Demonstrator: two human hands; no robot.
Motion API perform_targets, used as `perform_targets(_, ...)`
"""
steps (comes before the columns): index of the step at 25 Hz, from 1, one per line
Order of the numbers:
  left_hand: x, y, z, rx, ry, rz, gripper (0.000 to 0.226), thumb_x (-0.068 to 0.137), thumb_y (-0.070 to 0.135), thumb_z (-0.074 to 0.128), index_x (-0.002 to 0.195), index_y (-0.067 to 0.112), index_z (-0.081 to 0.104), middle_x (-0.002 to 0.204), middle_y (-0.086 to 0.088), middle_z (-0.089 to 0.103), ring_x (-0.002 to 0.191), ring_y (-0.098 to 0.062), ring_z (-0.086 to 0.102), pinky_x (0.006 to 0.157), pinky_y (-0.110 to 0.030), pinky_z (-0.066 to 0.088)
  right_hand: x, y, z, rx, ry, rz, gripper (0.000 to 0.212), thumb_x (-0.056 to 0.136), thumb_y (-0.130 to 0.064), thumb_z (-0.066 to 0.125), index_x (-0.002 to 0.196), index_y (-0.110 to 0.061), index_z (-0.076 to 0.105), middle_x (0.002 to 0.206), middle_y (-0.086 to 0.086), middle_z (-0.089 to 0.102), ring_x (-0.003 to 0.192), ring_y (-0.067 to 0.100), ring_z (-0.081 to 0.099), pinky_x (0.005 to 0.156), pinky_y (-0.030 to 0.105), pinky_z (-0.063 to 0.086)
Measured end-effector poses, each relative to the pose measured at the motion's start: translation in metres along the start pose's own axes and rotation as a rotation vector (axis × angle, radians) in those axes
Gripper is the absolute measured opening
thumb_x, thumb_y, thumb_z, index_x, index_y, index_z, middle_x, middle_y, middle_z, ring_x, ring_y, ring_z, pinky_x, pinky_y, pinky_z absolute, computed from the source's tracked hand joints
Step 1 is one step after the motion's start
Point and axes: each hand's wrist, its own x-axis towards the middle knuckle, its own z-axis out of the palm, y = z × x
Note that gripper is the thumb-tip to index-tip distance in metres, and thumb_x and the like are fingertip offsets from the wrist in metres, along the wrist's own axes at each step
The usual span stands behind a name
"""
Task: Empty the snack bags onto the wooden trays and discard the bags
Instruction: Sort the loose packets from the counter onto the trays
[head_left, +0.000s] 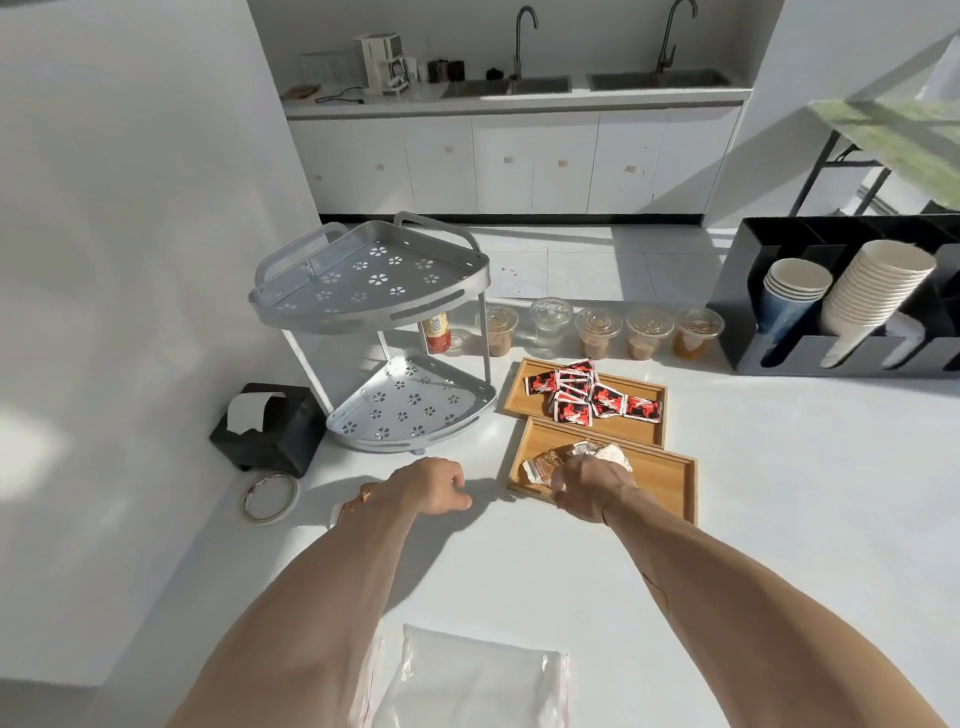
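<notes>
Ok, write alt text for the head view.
Right hand places brown snack packets on the near wooden tray; left hand rests on the white counter. Far tray holds red packets.

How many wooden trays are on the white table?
2. The far wooden tray holds red snack packets. The near wooden tray lies directly in front of it, under the right hand. None seems hidden.

sunlit white room; white cabinets (519, 161) under twin sinks (587, 84), tiled floor (597, 260).
</notes>
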Motion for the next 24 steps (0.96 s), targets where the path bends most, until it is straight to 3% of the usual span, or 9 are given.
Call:
perform_targets(5, -0.015, -0.061, -0.005, 0.011, -0.018, -0.068, 0.042, 0.084, 0.044, 0.06, 0.121, 0.024, 0.058, 0.124, 0.001, 0.058, 0.112, -0.021, 0.057, 0.096, -0.036, 0.046, 0.019, -0.056, 0.005, -0.041, -0.027, -0.063, 0.035, 0.094, -0.038, 0.044, 0.119, -0.025, 0.065, 0.124, 0.004, 0.065, 0.113, 0.026, 0.061, 0.084, 0.033, 0.051)
perform_targets(8, -0.021, -0.096, -0.006, -0.019, -0.037, -0.076, 0.029, 0.081, 0.04, 0.057, 0.104, 0.024, 0.061, 0.115, 0.003, 0.066, 0.091, -0.022, 0.068, 0.086, -0.032, 0.051, 0.029, -0.087, 0.008, -0.05, -0.046, -0.098, 0.033, 0.093, -0.035, 0.046, 0.119, -0.026, 0.066, 0.123, 0.006, 0.066, 0.113, 0.028, 0.061, 0.086, 0.033, 0.05)
perform_targets(10, -0.025, -0.121, -0.006, -0.008, -0.031, -0.088, 0.025, 0.081, 0.039, 0.057, 0.1, 0.023, 0.063, 0.114, 0.0, 0.068, 0.098, -0.022, 0.065, 0.083, -0.032, 0.048, 0.038, -0.108, 0.009, -0.034, -0.059, -0.108, 0.032, 0.092, -0.036, 0.047, 0.118, -0.029, 0.066, 0.122, 0.004, 0.066, 0.113, 0.027, 0.061, 0.085, 0.032, 0.048)
perform_targets(15, -0.02, -0.169, -0.005, 0.018, -0.041, -0.131, 0.047, 0.084, 0.043, 0.062, 0.126, 0.023, 0.056, 0.13, 0.0, 0.059, 0.116, -0.021, 0.056, 0.095, -0.036, 0.047, 0.064, -0.153, 0.014, 0.014, -0.073, -0.113, 0.038, 0.092, -0.044, 0.051, 0.127, -0.033, 0.059, 0.125, 0.001, 0.063, 0.117, 0.024, 0.058, 0.088, 0.029, 0.044)
perform_targets(24, 0.011, -0.209, 0.012, -0.04, 0.014, -0.018, 0.068, 0.076, 0.044, 0.075, 0.136, 0.032, 0.046, 0.13, -0.002, 0.051, 0.119, -0.024, 0.051, 0.098, -0.042, 0.046, 0.122, -0.214, 0.036, -0.043, -0.103, -0.221, 0.056, 0.095, -0.034, 0.056, 0.146, -0.04, 0.036, 0.14, 0.003, 0.049, 0.131, 0.026, 0.046, 0.103, 0.038, 0.041)
